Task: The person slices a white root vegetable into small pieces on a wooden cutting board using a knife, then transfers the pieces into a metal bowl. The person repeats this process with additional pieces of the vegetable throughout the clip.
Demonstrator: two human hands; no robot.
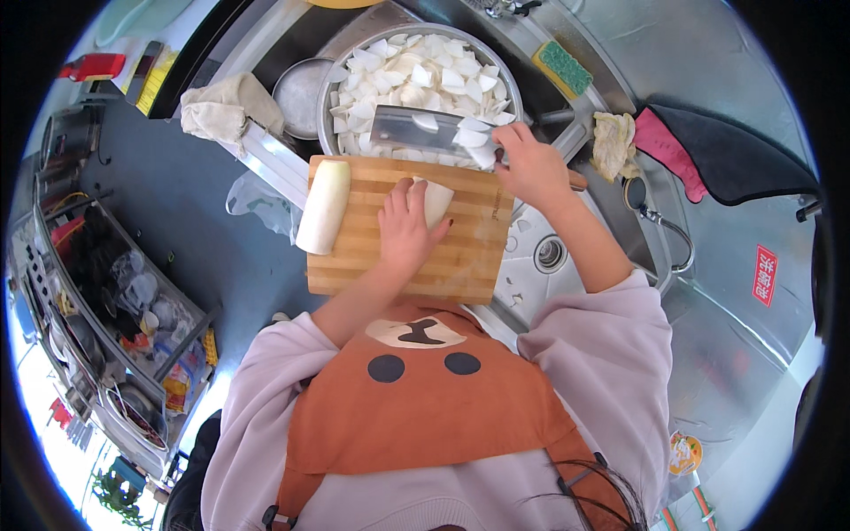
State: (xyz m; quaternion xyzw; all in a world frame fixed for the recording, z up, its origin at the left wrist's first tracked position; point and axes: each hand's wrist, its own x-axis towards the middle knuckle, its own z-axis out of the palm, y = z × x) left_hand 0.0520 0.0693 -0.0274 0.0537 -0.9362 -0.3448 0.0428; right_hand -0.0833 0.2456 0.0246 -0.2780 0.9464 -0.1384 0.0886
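Note:
My right hand [534, 162] grips a cleaver [398, 126], its blade tilted over the near part of a large metal bowl [323, 109]. Several white slices cling to the blade. Part of a wooden handle [578, 180] shows beyond the hand. Sliced white radish [425, 73] fills the bowl. On the wooden cutting board [465, 265], my left hand [406, 229] holds a cut radish piece [435, 199], its fingers covering the piece's left part. A longer peeled radish section [325, 206] lies along the board's left edge.
The board spans a sink with a drain [550, 253]. A metal pan [302, 96] and a cloth [229, 109] are left of the bowl. A sponge [562, 70], a crumpled rag [613, 143] and a hose spray head [635, 192] line the right side. A loaded rack [133, 318] stands left.

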